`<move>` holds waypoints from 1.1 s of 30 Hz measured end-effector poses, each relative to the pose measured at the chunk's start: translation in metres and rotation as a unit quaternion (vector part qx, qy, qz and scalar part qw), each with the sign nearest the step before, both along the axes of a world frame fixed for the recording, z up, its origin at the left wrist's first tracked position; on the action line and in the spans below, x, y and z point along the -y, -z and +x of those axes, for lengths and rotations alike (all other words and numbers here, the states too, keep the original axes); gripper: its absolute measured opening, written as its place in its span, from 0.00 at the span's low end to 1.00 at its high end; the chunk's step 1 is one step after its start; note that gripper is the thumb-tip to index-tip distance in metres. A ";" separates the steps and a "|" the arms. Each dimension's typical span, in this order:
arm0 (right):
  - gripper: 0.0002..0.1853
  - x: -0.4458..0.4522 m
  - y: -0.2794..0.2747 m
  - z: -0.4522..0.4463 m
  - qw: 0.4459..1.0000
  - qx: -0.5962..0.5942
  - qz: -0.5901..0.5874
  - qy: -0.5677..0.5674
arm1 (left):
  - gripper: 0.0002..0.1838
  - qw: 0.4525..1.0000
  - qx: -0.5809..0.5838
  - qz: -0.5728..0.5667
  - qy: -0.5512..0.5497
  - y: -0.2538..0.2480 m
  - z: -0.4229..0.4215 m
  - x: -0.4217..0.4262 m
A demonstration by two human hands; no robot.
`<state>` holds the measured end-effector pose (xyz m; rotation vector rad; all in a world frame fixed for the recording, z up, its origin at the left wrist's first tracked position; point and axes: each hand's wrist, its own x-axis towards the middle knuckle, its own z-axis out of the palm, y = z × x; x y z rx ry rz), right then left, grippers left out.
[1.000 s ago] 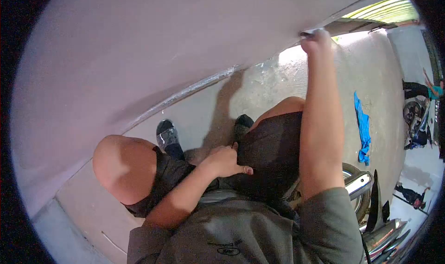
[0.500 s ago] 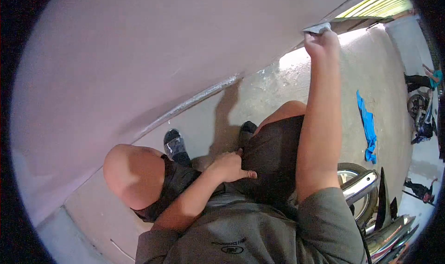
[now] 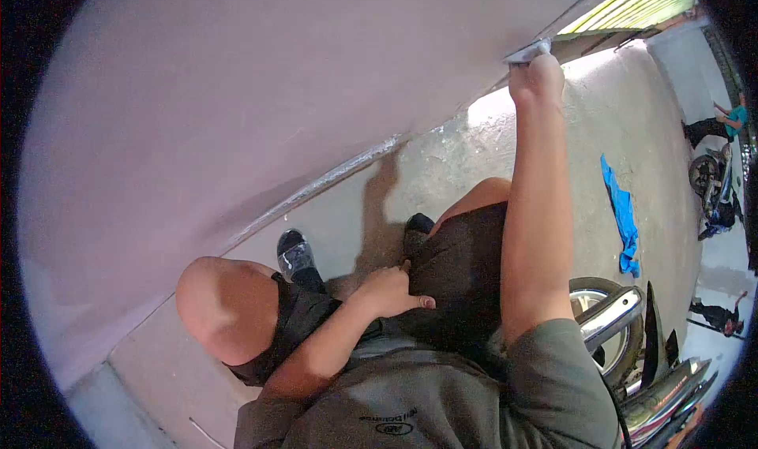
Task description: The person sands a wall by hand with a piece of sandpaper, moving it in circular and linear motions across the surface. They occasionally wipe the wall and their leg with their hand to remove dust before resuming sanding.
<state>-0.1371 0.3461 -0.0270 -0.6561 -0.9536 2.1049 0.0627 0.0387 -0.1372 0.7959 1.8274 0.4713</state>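
Note:
My right hand reaches out at the end of a straight arm, its fingers closed on a flat, pale grey piece. That piece lies up against the smooth, pale wall, near the wall's far end. Its exact kind is too small to make out, and my palm hides part of it. My left hand rests on the dark shorts over my lap. The thumb of that hand is stretched away from the other fingers, and no object shows in it.
A blue cloth lies on the concrete floor. Close by my right side stands a motorcycle; another motorcycle is farther off. A person in a teal top and another person in dark clothes are in the background.
My right hand has shifted slightly left and down in the picture, with the flat grey piece still at the wall. My left hand stays on my lap. The whole view has moved a little.

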 end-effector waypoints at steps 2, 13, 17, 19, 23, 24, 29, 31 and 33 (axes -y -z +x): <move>0.18 -0.012 0.008 -0.005 1.000 0.008 0.010 -0.001 | 0.67 1.000 0.005 -0.009 0.019 -0.002 -0.003 -0.002; 0.26 0.009 0.029 -0.005 0.949 0.218 0.209 0.090 | 0.46 0.998 -0.047 -0.002 0.049 -0.007 -0.001 -0.005; 0.25 0.010 0.011 -0.007 0.940 0.236 0.221 0.113 | 0.44 0.998 -0.037 -0.041 0.026 -0.008 0.002 -0.003; 0.26 0.008 0.023 -0.012 0.930 0.255 0.246 0.096 | 0.47 0.997 -0.025 -0.064 0.038 0.003 0.005 0.001; 0.26 0.022 0.003 -0.007 0.930 0.215 0.248 0.164 | 0.35 0.997 -0.075 -0.001 0.024 0.037 0.013 0.010; 0.26 0.021 0.011 -0.011 0.931 0.214 0.238 0.174 | 0.33 0.999 -0.040 0.026 0.018 0.051 0.013 0.014; 0.25 0.033 -0.005 0.010 0.945 0.246 0.211 0.049 | 0.25 1.000 -0.026 0.017 0.000 -0.014 0.014 -0.007; 0.26 0.017 -0.001 0.002 0.948 0.231 0.208 0.072 | 0.23 0.995 -0.092 -0.003 0.023 0.051 0.017 0.016; 0.26 0.003 0.008 -0.007 0.941 0.218 0.223 0.131 | 0.23 0.998 -0.028 0.062 0.014 0.043 0.015 0.012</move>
